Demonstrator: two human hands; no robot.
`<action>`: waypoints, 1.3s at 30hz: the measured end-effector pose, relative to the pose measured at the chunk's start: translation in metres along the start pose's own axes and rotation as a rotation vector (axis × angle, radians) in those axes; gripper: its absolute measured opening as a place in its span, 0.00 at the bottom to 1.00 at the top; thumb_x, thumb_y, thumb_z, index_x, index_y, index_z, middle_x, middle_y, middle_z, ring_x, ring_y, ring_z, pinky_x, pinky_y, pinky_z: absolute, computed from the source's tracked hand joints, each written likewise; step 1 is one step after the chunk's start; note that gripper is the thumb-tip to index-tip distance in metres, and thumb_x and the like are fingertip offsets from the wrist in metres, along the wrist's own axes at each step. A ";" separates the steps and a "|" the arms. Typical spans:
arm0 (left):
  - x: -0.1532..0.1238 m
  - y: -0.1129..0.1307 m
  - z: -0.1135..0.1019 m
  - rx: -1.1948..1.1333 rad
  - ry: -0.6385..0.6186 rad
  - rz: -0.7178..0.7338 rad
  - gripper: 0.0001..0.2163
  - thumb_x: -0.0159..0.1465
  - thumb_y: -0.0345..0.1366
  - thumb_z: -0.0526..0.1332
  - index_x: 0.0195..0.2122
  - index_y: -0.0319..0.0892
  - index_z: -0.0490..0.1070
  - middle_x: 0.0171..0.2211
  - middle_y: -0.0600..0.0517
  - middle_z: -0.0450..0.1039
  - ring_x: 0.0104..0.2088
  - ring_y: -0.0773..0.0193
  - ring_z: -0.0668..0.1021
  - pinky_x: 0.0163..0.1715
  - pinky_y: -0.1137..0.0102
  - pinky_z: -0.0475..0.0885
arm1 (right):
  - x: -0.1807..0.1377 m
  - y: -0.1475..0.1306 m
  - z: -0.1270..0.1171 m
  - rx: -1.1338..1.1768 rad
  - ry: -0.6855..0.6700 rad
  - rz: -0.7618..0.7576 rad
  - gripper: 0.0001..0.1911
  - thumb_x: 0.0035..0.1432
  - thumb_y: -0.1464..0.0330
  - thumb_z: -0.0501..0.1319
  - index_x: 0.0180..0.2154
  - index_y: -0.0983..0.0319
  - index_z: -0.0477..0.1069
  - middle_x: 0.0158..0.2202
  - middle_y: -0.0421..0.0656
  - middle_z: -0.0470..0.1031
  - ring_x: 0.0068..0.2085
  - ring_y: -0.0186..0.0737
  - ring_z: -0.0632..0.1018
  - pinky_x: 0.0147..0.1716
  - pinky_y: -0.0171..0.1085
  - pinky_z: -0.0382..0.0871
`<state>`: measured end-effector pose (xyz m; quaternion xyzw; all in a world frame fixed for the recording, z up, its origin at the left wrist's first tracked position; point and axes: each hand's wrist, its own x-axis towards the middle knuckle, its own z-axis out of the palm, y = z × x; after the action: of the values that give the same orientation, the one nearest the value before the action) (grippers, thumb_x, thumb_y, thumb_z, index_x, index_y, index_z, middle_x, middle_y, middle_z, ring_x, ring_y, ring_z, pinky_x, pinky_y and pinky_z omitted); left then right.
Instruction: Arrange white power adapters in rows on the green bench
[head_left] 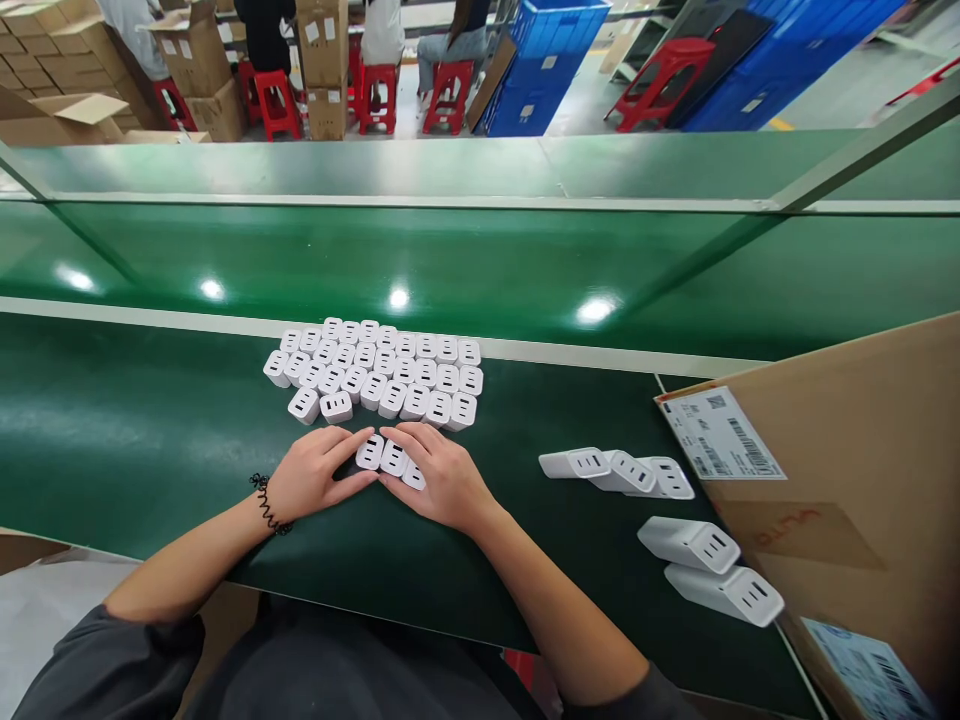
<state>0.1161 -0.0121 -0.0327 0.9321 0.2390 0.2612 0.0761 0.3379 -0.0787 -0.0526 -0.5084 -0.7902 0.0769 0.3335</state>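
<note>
A short row of white plug chargers [392,458] stands on the green table between my hands, slotted faces up; three show. My left hand [319,470], with a black coiled band at its wrist, grips the row's left end between thumb and fingers. From the other side my right hand [442,478] closes over the right end, its fingers partly covering the chargers there. Just beyond my fingertips stands a packed block of several more white chargers [382,370] in uneven rows, ports upward.
To the right, three chargers [626,472] lie leaning on one another, and two more [709,570] lie nearer me. A labelled cardboard box [840,480] borders the right side. Past the green conveyor [450,250] are red stools [277,103], blue crates [536,70] and seated people.
</note>
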 end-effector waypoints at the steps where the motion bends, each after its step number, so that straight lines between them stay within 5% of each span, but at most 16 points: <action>1: 0.001 -0.003 -0.002 0.018 0.026 -0.007 0.19 0.68 0.43 0.59 0.58 0.43 0.67 0.37 0.48 0.77 0.36 0.62 0.79 0.38 0.67 0.75 | 0.000 0.000 -0.001 0.001 0.000 -0.005 0.23 0.63 0.60 0.61 0.57 0.61 0.66 0.47 0.50 0.76 0.46 0.47 0.78 0.42 0.44 0.76; 4: 0.003 -0.014 -0.008 0.188 0.102 -0.088 0.16 0.66 0.41 0.62 0.54 0.44 0.71 0.42 0.46 0.78 0.41 0.57 0.78 0.43 0.63 0.72 | 0.000 -0.001 -0.003 -0.008 0.011 -0.041 0.26 0.61 0.57 0.63 0.58 0.61 0.67 0.50 0.51 0.75 0.48 0.48 0.77 0.45 0.46 0.76; 10: 0.002 -0.025 -0.010 0.343 0.057 -0.113 0.16 0.66 0.33 0.61 0.55 0.49 0.73 0.49 0.48 0.78 0.48 0.54 0.76 0.45 0.60 0.68 | -0.001 -0.005 0.002 -0.058 0.005 -0.105 0.20 0.64 0.59 0.62 0.55 0.59 0.71 0.53 0.50 0.75 0.49 0.46 0.77 0.45 0.44 0.76; 21: 0.010 -0.030 -0.028 -0.195 -0.053 0.221 0.10 0.66 0.25 0.56 0.43 0.45 0.73 0.48 0.50 0.80 0.50 0.63 0.80 0.56 0.62 0.73 | 0.000 0.000 0.000 -0.031 0.012 -0.095 0.18 0.65 0.60 0.62 0.54 0.60 0.72 0.49 0.48 0.78 0.44 0.43 0.78 0.42 0.40 0.76; 27: 0.010 -0.042 -0.049 0.004 0.050 -0.106 0.06 0.65 0.32 0.59 0.43 0.45 0.73 0.44 0.48 0.78 0.46 0.59 0.79 0.48 0.63 0.75 | -0.002 0.001 0.002 -0.042 0.031 -0.106 0.18 0.65 0.61 0.62 0.53 0.60 0.72 0.49 0.49 0.78 0.44 0.43 0.78 0.40 0.40 0.76; 32: 0.003 -0.057 -0.054 0.179 -0.109 -0.411 0.17 0.63 0.49 0.62 0.46 0.44 0.69 0.48 0.47 0.73 0.40 0.60 0.79 0.33 0.68 0.74 | -0.001 0.001 0.002 -0.034 0.033 -0.108 0.18 0.65 0.61 0.62 0.53 0.61 0.72 0.49 0.49 0.78 0.44 0.43 0.78 0.40 0.40 0.76; 39: 0.004 -0.054 -0.055 -0.146 -0.340 -0.351 0.15 0.62 0.32 0.55 0.51 0.44 0.67 0.49 0.49 0.75 0.48 0.60 0.78 0.49 0.65 0.74 | -0.001 0.000 0.001 -0.024 0.005 -0.101 0.18 0.65 0.62 0.61 0.55 0.61 0.71 0.50 0.50 0.77 0.44 0.43 0.78 0.41 0.41 0.76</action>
<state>0.0686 0.0376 0.0013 0.8990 0.3612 0.0999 0.2266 0.3381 -0.0790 -0.0536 -0.4719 -0.8149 0.0493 0.3330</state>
